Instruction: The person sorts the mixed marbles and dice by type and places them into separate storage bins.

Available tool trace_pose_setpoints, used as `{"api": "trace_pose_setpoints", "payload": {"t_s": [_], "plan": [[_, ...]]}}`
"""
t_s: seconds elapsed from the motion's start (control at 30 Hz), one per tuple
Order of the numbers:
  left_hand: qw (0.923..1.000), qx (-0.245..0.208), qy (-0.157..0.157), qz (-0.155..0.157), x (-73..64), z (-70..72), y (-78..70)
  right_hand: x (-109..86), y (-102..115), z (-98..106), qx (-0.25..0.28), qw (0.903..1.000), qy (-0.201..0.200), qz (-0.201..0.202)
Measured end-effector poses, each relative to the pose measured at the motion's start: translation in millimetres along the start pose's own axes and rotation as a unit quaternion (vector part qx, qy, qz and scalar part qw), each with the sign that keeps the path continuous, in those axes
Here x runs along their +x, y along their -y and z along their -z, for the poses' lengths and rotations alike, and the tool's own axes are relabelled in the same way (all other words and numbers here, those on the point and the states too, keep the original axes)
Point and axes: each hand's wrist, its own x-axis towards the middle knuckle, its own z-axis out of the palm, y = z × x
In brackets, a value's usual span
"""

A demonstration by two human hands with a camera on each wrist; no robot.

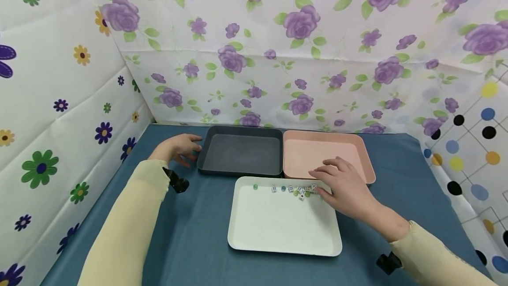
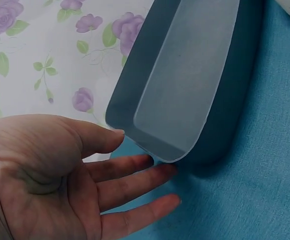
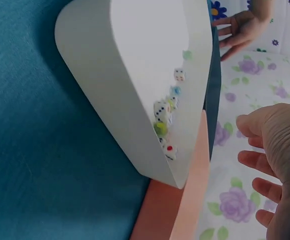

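Note:
My left hand (image 1: 181,148) is by the left end of the dark grey tray (image 1: 240,173), fingers loosely extended. In the left wrist view its thumb and fingertips come close to the tray's end wall; whether they touch is hard to tell. Over the back right corner of the white tray (image 1: 285,228) hovers my right hand (image 1: 347,189), relaxed and holding nothing. White dice (image 1: 274,189) and green and blue glass beads (image 1: 255,186) lie along the white tray's back edge. The right wrist view shows a die with a red pip (image 3: 171,150) beside a yellow-green bead (image 3: 160,128).
A pink tray (image 1: 369,162) stands right of the dark grey one, both behind the white tray. Blue cloth (image 1: 198,242) covers the table. Flowered sheets (image 1: 270,83) hang at the back and left, and a dotted one (image 1: 476,180) at the right.

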Motion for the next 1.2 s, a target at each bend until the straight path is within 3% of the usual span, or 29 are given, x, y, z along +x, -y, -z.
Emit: {"api": "trace_pose_setpoints", "payload": {"t_s": [0.37, 0.77, 1.2], "plan": [[0.9999, 0.002, -0.012, 0.011, 6.8, -1.9, -2.4, 0.2, 4.1, -8.7, -0.009, 0.9999, -0.002, 0.007], [0.9996, -0.025, -0.006, 0.014, 9.1, -4.7, 5.7, 0.1, 10.4, -20.3, 0.003, 0.9997, 0.012, -0.019], [0.9998, -0.018, -0.004, 0.001, 14.3, -6.2, 13.3, -2.4, 14.9, -36.8, -0.027, 0.9989, 0.039, 0.003]]}}
